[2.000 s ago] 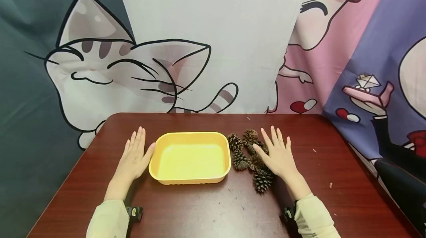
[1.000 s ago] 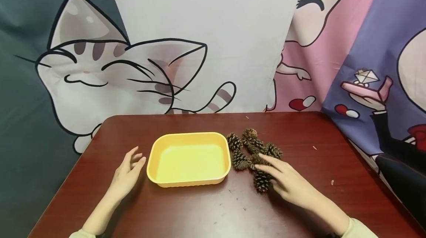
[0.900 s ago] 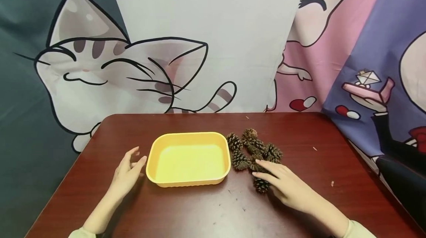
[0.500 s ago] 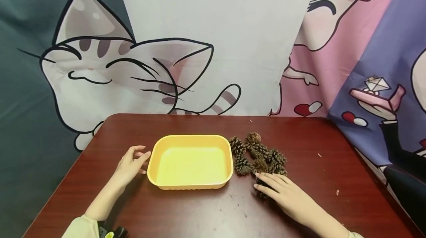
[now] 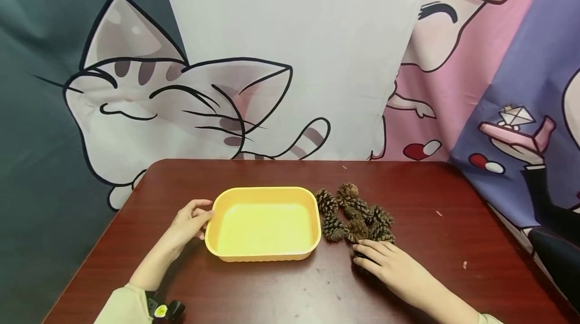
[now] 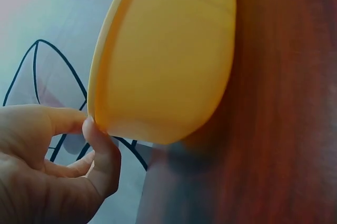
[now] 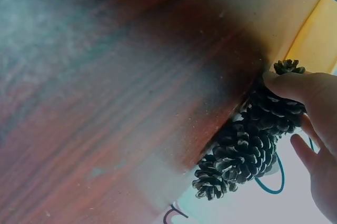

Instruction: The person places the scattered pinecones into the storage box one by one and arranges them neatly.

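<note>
A yellow plastic tray (image 5: 265, 228), with nothing inside it, sits mid-table in the head view. My left hand (image 5: 188, 225) pinches its left rim between thumb and index finger; the left wrist view shows the thumb (image 6: 102, 153) at the tray's edge (image 6: 163, 66). To the right of the tray, my right hand (image 5: 391, 267) grips the nearest pine cone of a cluster. From above the hand hides most of that cone, but in the right wrist view the thumb lies across the dark pine cone (image 7: 274, 108). Several more pine cones (image 5: 334, 228) lie just beyond the fingers.
The brown wooden table (image 5: 290, 294) carries small crumbs near its front and right side. Behind it hangs a cloth backdrop (image 5: 344, 62) with cartoon cats. A dark object (image 5: 555, 258) stands past the table's right edge.
Both hands first lay flat and spread. The left has moved to the tray's rim and pinched it; the right has come down over the nearest pine cone and curled round it.
</note>
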Motion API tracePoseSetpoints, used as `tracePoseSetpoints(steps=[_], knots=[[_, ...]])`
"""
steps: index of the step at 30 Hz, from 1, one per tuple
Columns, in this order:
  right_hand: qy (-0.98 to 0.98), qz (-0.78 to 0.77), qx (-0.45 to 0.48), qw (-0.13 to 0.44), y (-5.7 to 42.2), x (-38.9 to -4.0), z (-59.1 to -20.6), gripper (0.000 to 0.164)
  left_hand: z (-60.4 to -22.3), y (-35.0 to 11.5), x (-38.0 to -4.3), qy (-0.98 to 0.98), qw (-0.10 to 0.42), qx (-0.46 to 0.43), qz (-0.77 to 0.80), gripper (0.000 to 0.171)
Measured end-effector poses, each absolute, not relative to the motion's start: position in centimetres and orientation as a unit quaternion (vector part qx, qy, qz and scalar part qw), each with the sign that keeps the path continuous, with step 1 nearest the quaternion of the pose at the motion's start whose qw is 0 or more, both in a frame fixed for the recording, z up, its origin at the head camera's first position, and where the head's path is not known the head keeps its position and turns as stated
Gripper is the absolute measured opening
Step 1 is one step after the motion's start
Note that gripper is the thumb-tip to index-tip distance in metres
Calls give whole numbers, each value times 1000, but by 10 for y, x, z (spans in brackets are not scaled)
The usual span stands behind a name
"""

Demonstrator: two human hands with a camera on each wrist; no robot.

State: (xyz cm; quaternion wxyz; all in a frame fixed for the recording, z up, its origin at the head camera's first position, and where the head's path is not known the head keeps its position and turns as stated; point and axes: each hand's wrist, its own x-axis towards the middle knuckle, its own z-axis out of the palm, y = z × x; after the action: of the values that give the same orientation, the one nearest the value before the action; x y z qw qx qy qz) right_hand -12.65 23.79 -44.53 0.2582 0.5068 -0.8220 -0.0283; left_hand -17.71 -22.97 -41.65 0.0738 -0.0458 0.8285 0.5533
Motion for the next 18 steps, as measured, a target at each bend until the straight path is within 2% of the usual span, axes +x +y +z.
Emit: tracePoseSetpoints(steps=[10,18], knots=[[-811,25,512,282,239,-127,-450,41,-424,-230,-183,814,94,-45,571,42],[-813,81,515,260,240,-124,-444,33,-425,-226,-187,794,104,-32,598,43]])
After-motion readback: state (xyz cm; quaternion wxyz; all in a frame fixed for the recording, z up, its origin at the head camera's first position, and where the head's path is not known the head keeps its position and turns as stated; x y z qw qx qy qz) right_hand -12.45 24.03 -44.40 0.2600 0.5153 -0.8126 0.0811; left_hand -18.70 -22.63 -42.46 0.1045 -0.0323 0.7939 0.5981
